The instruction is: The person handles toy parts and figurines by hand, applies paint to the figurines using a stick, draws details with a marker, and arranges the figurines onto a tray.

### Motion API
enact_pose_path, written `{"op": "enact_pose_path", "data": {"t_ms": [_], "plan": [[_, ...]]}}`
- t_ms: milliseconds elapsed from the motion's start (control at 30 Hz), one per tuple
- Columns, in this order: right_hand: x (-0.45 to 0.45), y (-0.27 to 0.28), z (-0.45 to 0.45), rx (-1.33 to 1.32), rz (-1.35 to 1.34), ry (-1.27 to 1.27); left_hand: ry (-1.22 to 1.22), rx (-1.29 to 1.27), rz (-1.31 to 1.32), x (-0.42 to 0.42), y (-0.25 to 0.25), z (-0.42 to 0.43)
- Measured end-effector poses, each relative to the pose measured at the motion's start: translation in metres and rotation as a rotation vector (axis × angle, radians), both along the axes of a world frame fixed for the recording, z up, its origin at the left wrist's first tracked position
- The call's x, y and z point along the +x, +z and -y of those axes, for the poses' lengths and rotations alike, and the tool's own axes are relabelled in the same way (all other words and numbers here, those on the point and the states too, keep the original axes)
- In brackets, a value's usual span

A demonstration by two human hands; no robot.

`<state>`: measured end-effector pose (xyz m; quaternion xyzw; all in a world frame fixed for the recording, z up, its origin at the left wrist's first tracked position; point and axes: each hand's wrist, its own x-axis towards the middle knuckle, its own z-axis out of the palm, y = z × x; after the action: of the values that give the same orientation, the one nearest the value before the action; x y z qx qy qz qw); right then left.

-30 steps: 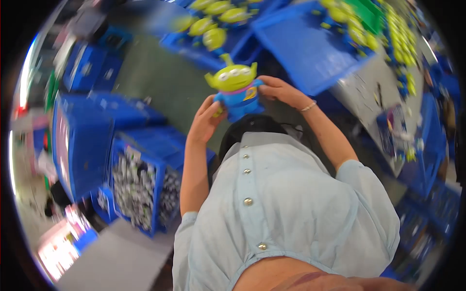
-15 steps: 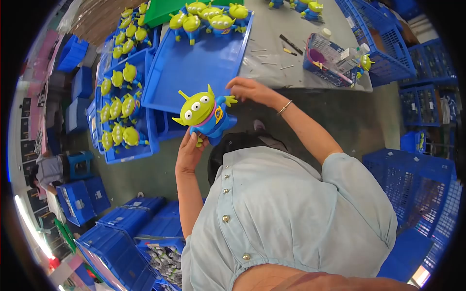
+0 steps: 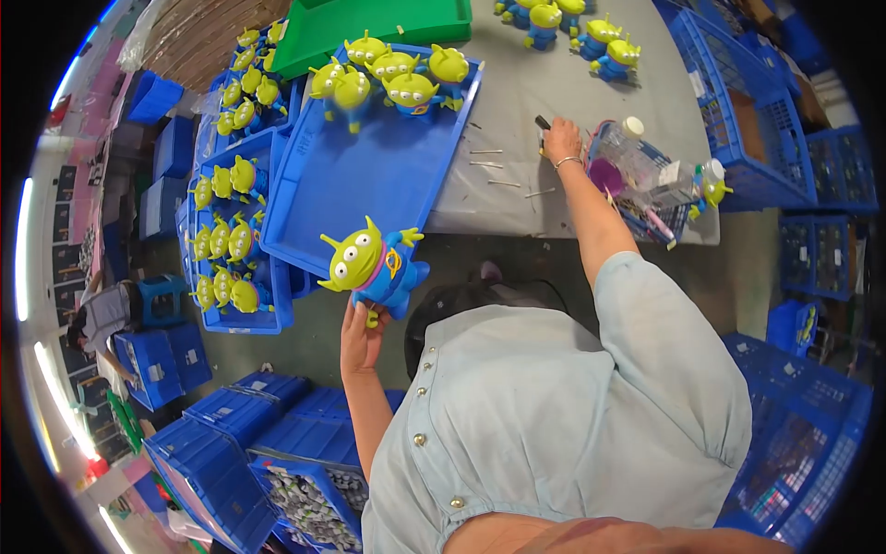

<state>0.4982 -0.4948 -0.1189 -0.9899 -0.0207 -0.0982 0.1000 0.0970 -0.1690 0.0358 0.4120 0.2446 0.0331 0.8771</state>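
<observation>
My left hand (image 3: 363, 340) grips a green three-eyed alien figure (image 3: 374, 268) in a blue suit by its lower part. The figure leans with its head to the left, in front of a blue tray (image 3: 341, 185). Over on the grey table, my right hand (image 3: 561, 142) has its fingers closed around a black pen (image 3: 543, 121); most of the pen is hidden under the hand. Several cotton swabs (image 3: 486, 164) lie to the left of that hand. On its right stands a small basket (image 3: 678, 217) with bottles and a purple item.
Several alien figures (image 3: 394, 66) stand at the tray's far end, with more in blue crates (image 3: 242, 319) at left and on the table (image 3: 637, 102) at back right. A green tray (image 3: 369, 32) lies behind. Blue mesh crates (image 3: 738, 138) flank the table. A person sits far left.
My right hand has moved from beside the figure, out to the right, onto the pen on the table. The left hand still holds the figure. The view has shifted.
</observation>
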Motion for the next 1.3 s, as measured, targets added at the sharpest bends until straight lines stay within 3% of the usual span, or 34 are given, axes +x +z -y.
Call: {"op": "enact_pose_path", "data": {"t_ms": [167, 333, 400, 500, 600, 800, 1300], "plan": [[0.021, 0.002, -0.008, -0.018, -0.11, 0.056, 0.082, -0.018, -0.037, -0.004, -0.002, 0.008], [0.031, -0.007, -0.02, 0.069, -0.007, 0.326, 0.069, 0.021, -0.074, 0.001, -0.008, 0.0], [0.037, -0.001, -0.032, 0.05, -0.26, 0.27, 0.072, 0.014, -0.074, 0.005, -0.014, -0.004], [0.033, 0.008, -0.043, 0.145, -0.311, 0.187, 0.084, 0.017, -0.119, 0.01, -0.006, -0.002], [0.037, -0.002, -0.041, 0.165, -0.205, 0.293, 0.077, 0.026, -0.128, 0.008, -0.007, -0.004], [0.032, 0.015, -0.046, 0.035, -0.245, 0.238, 0.037, 0.022, -0.047, 0.007, -0.001, -0.008], [0.057, -0.02, -0.033, -0.073, -0.173, 0.36, 0.017, 0.018, -0.042, 0.007, 0.009, -0.003]]}}
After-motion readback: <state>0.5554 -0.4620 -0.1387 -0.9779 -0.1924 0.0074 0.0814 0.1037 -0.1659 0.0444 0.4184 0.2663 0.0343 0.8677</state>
